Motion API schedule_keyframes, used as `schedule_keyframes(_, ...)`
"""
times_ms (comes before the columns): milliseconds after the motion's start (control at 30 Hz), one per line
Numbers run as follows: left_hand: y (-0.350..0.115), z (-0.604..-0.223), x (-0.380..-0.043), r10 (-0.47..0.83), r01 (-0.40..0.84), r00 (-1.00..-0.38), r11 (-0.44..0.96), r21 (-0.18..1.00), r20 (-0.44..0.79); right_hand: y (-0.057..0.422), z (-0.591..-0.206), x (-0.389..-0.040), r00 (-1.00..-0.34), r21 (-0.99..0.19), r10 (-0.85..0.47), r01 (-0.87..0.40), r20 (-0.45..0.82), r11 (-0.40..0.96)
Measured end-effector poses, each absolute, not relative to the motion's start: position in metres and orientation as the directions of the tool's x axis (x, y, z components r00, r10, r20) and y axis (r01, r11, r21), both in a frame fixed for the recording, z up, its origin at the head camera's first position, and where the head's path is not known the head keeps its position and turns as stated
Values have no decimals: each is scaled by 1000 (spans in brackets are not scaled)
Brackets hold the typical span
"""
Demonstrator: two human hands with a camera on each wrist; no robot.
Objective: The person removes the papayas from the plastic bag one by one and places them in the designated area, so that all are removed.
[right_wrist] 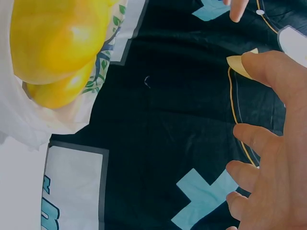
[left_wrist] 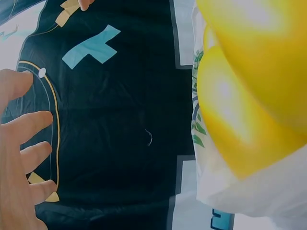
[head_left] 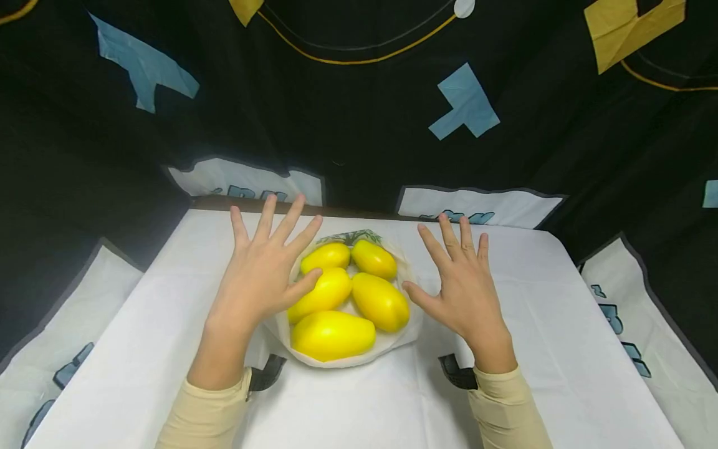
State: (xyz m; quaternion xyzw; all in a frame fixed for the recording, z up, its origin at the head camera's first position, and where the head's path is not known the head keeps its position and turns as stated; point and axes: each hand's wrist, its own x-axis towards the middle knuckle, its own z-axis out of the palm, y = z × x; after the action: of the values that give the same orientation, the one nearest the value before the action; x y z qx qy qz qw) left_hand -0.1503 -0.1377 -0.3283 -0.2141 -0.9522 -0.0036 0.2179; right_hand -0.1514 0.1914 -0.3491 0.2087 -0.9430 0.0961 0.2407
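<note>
Several smooth yellow mangoes (head_left: 333,337) lie grouped in an open white cloth bag (head_left: 387,350), whose far edge carries a green leaf print (head_left: 359,236). My left hand (head_left: 260,268) hovers at the bag's left side with fingers straight and spread. In the head view its thumb overlaps one mango. To the right of the bag is my right hand (head_left: 462,287), also spread, its thumb tip close by the bag's right edge. Neither hand holds anything. Mangoes in the bag show large in the left wrist view (left_wrist: 235,115) and the right wrist view (right_wrist: 57,43).
The bag sits on a table with a white cover (head_left: 538,349). Behind it hangs a black cloth (head_left: 336,137) with blue and yellow tape patches. Black straps (head_left: 266,373) are worn at both wrists, over beige sleeves (head_left: 207,415).
</note>
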Motion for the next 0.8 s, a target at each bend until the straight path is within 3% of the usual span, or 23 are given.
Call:
schedule_keyframes(500, -149, -322, -154, 367, 389, -821, 920, -41, 438, 193, -349, -158, -789, -82, -348, -446, 506, 891)
schedule_keyframes(600, -153, -329, -158, 346, 400, -843, 915, 50, 412, 193, -349, -157, -789, -87, -350, -450, 504, 889)
schedule_keyframes(800, -164, -357, -170, 272, 374, -914, 850, 371, 301, 192, -353, -155, -794, -98, -348, -450, 498, 887)
